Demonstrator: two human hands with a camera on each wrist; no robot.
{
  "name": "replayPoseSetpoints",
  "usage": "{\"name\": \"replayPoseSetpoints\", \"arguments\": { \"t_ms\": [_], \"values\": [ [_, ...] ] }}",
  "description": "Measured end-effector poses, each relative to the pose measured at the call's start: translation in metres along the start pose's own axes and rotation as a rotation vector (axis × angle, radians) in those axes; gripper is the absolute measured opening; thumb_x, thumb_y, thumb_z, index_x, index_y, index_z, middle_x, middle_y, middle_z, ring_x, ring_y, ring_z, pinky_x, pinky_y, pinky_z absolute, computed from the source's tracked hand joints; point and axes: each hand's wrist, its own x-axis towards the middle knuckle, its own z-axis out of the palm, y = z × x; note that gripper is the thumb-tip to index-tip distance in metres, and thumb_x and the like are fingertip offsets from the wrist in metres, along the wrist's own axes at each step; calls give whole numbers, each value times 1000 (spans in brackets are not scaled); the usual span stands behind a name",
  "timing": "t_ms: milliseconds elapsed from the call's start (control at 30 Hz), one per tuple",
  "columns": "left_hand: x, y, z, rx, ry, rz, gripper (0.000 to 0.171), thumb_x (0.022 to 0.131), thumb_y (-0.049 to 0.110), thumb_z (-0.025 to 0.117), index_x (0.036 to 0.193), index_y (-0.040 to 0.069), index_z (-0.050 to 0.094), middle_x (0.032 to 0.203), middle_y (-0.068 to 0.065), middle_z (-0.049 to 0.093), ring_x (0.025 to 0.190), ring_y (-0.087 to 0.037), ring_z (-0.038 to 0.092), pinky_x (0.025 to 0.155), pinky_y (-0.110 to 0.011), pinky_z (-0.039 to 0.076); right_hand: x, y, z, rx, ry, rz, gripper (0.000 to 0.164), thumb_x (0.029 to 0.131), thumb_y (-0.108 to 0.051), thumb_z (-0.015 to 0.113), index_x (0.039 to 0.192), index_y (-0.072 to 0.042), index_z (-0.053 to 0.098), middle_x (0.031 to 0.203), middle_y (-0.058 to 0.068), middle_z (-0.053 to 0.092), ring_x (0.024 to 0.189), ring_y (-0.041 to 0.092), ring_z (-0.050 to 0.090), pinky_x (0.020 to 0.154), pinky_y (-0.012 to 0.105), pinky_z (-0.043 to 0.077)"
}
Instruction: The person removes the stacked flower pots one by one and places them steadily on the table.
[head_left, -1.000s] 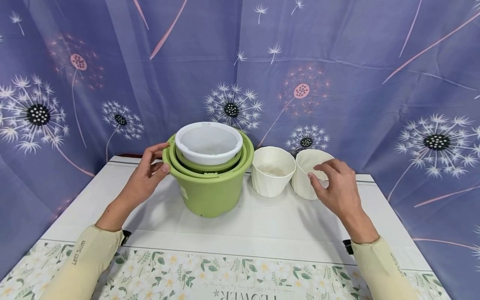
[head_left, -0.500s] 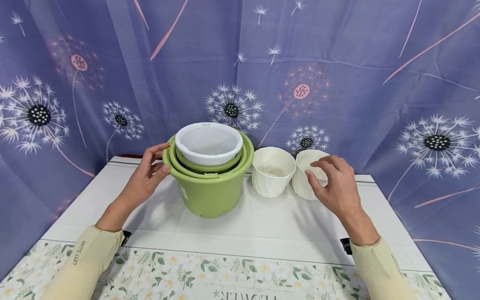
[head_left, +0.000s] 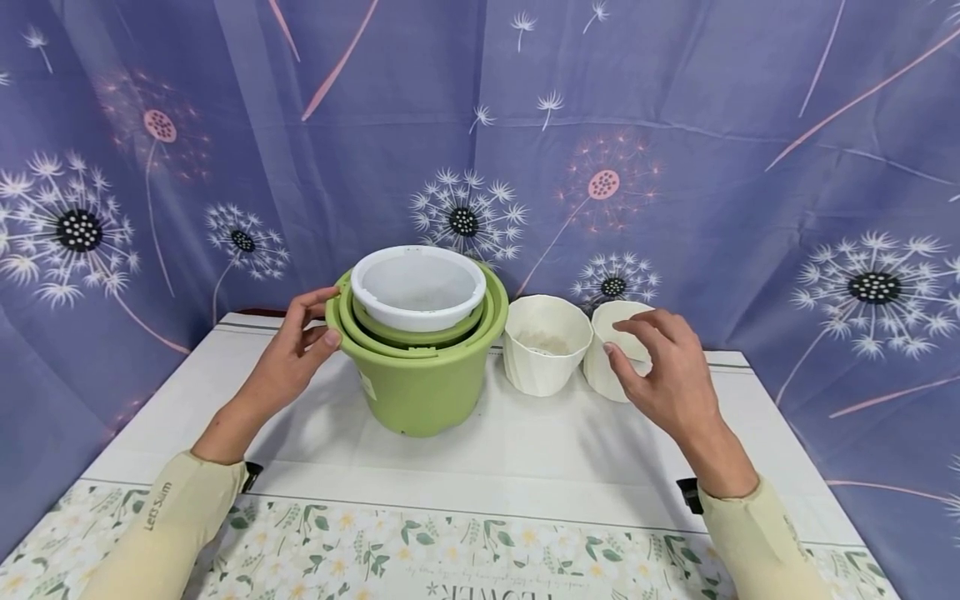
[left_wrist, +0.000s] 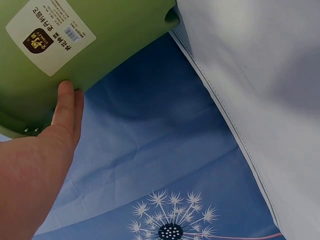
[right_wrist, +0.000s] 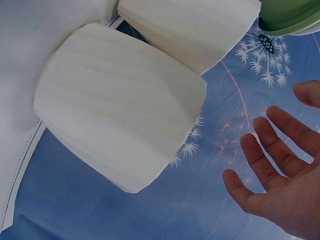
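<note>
In the head view, a large green flowerpot (head_left: 423, 396) stands left of centre with smaller green pots and a white pot (head_left: 420, 287) nested inside. My left hand (head_left: 288, 350) holds its left rim, thumb and forefinger at the edge. The left wrist view shows other fingers (left_wrist: 65, 107) straight against the pot's outside, below the rim; the thumb is hidden there. Two cream pots stand to the right, a near-centre one (head_left: 546, 358) and a right-hand one (head_left: 603, 367). My right hand (head_left: 671, 375) hovers before the right-hand pot, partly covering it, fingers loosely bent around nothing.
A white cloth with a floral front border (head_left: 465, 542) covers the table. Behind and at both sides hangs a purple-blue dandelion curtain (head_left: 675, 125), close behind the pots. The two cream pots stand side by side, right of the green one.
My right hand has drifted slightly left, away from over the right-hand cream pot, uncovering more of its mouth. The left hand and the pots have stayed in place.
</note>
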Motion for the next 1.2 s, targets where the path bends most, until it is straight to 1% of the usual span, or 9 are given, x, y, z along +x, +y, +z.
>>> {"name": "replayPoseSetpoints", "arguments": {
  "t_ms": [167,300,433,533,700,1033,1200],
  "values": [
    [-1,0,0,4,0,-2,57,114,8,47,166,16,27,141,-11,45,125,-10,60,97,-15,52,2,-4,1,19,14,-19,22,87,-8,82,106,1,79,101,15,72,93,39,63,80,50,48],
    [-1,0,-1,13,2,-7,57,114,8,47,166,16,27,141,-12,45,125,-9,59,97,-14,52,5,-6,1,30,5,-21,21,89,-11,80,107,1,78,102,14,72,94,37,64,81,48,48],
    [-2,1,-1,9,3,-6,57,113,8,47,166,15,26,141,-13,45,125,-9,59,97,-14,52,8,-9,3,47,11,-21,22,89,-11,80,108,0,79,103,14,73,97,37,65,84,48,48],
    [-2,1,-1,4,3,-3,57,113,7,47,166,15,26,140,-13,45,124,-10,59,97,-14,52,9,-12,4,62,30,-25,22,87,-8,81,108,0,79,104,14,75,98,38,66,85,50,49],
    [-1,1,0,3,6,2,57,113,6,48,166,14,27,139,-11,46,124,-11,60,97,-14,52,12,-16,4,75,35,-26,24,86,-6,83,109,-1,79,106,13,75,101,38,66,86,51,49],
    [-1,2,0,0,1,-1,57,113,7,47,166,15,27,139,-11,45,123,-11,60,97,-15,52,18,-23,7,81,15,-19,20,91,-12,79,108,-1,79,107,12,74,104,36,65,91,49,50],
    [0,2,0,-5,-3,-1,57,113,7,47,166,15,27,139,-12,45,123,-10,61,97,-15,52,22,-29,8,101,33,-23,19,91,-12,79,108,-1,79,106,12,74,103,36,66,91,49,50]
  ]
}}
